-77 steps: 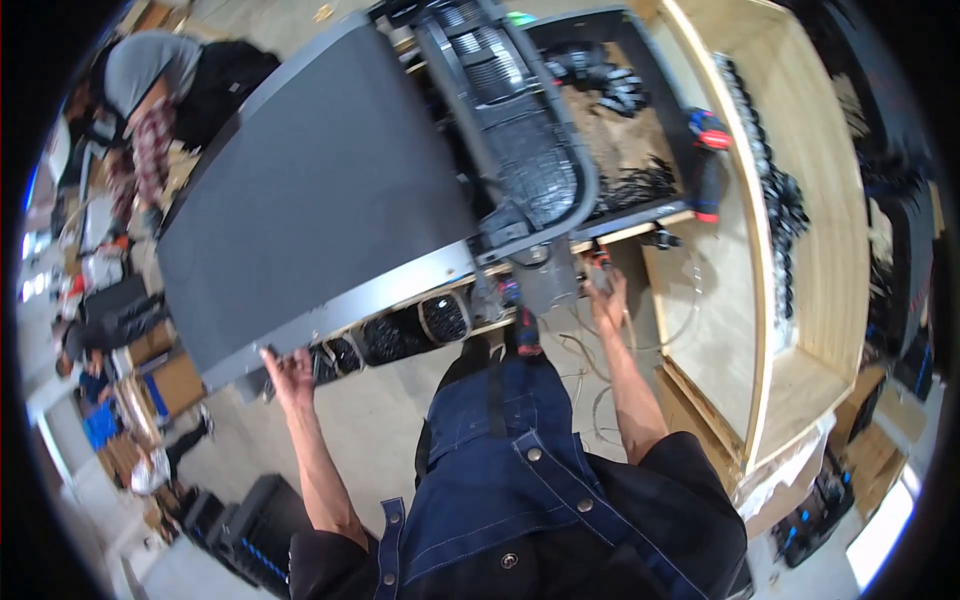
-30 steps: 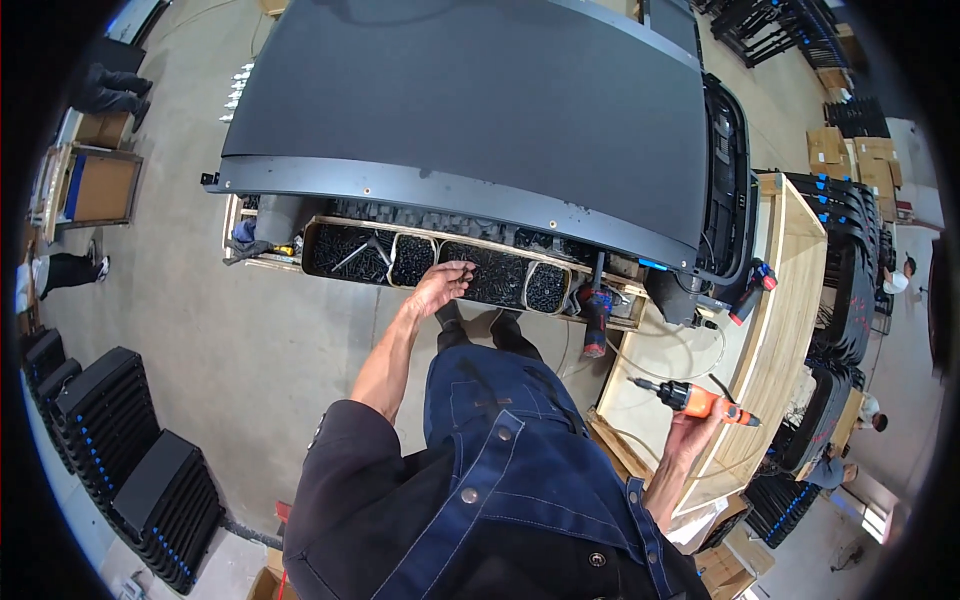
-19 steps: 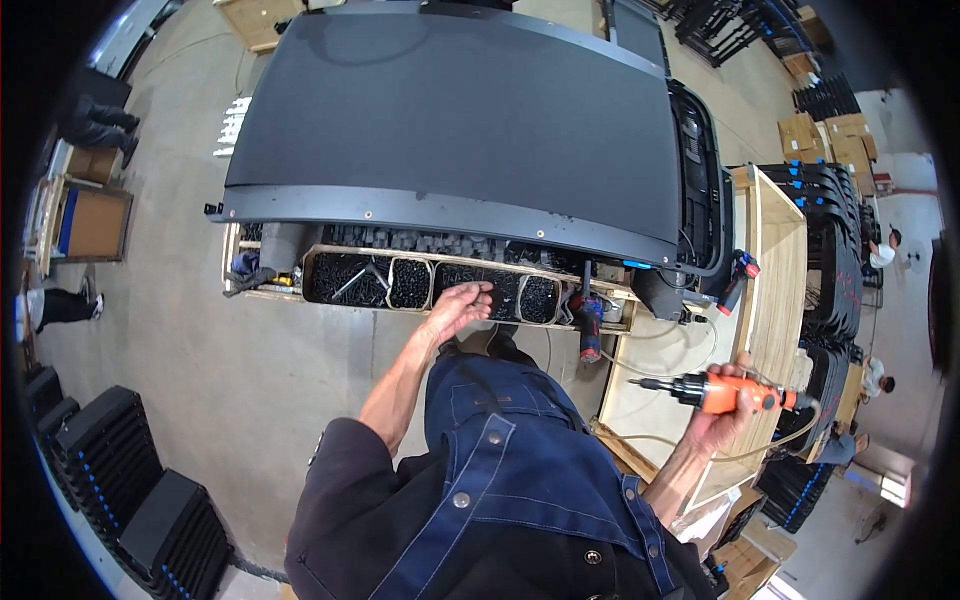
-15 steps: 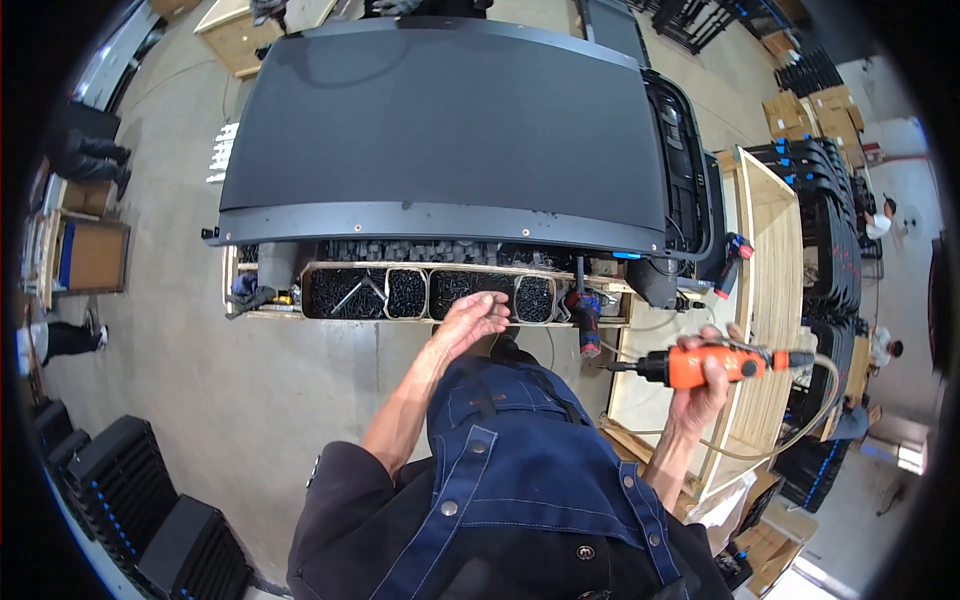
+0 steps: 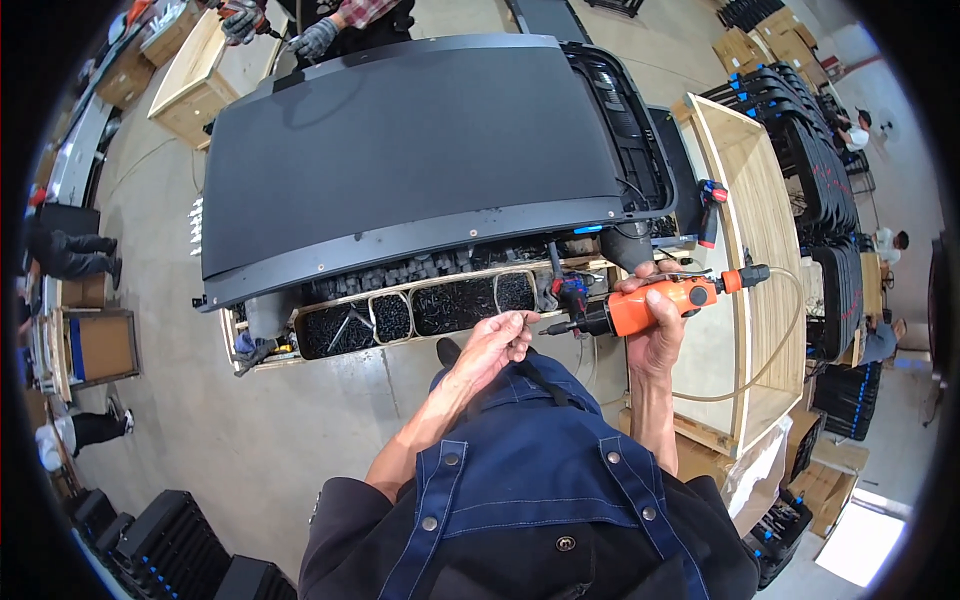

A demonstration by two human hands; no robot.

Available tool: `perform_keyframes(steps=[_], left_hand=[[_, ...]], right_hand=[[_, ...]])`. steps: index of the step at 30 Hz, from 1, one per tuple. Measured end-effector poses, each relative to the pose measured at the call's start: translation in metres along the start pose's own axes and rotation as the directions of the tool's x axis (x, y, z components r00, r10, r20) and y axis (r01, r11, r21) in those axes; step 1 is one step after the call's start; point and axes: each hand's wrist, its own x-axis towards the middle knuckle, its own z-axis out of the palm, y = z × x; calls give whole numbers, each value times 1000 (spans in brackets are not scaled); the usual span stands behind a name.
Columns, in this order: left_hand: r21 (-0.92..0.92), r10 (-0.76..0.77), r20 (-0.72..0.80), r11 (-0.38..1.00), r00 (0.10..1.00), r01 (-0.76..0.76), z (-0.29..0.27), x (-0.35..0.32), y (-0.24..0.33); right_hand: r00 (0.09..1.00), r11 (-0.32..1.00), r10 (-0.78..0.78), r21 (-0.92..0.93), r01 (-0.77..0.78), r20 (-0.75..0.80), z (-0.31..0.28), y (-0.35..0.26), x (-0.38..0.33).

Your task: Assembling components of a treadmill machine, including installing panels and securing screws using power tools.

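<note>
My right hand (image 5: 655, 335) grips an orange power screwdriver (image 5: 665, 303), its dark bit end pointing left and a hose trailing from its back end. Close to the bit is my left hand (image 5: 495, 350), thumb and fingertips pinched together; whatever is between them is too small to make out. Just beyond my hands runs a wooden tray (image 5: 375, 349) with bins of dark screws and small hardware (image 5: 455, 303). Behind it lies a large, dark flat deck (image 5: 400, 150), like a treadmill's, with screw heads along its near rail (image 5: 420, 240).
A second, blue-and-red driver (image 5: 572, 290) hangs at the tray's right end. Another red-and-black driver (image 5: 711, 212) rests by a long wooden box (image 5: 755, 200) on the right. Across the deck, a co-worker's gloved hands (image 5: 315, 40) hold a tool. Stacked black parts (image 5: 175, 545) stand lower left.
The screwdriver has come left and up, bringing its bit near my left fingertips. My left hand has moved right and slightly down, away from the bins. A co-worker's hands now show more at the top.
</note>
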Motion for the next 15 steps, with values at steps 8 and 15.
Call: perform_keyframes(steps=[8,15], left_hand=[[258,-16,26,966,1000,9,47,24,-4],[-357,-161,10,921,987,154,65,73,-17]], right_hand=[[997,999,4,32,-1,-81,-34,-9,28],[993,990,-58,122,70,-105,-70,-37,64]])
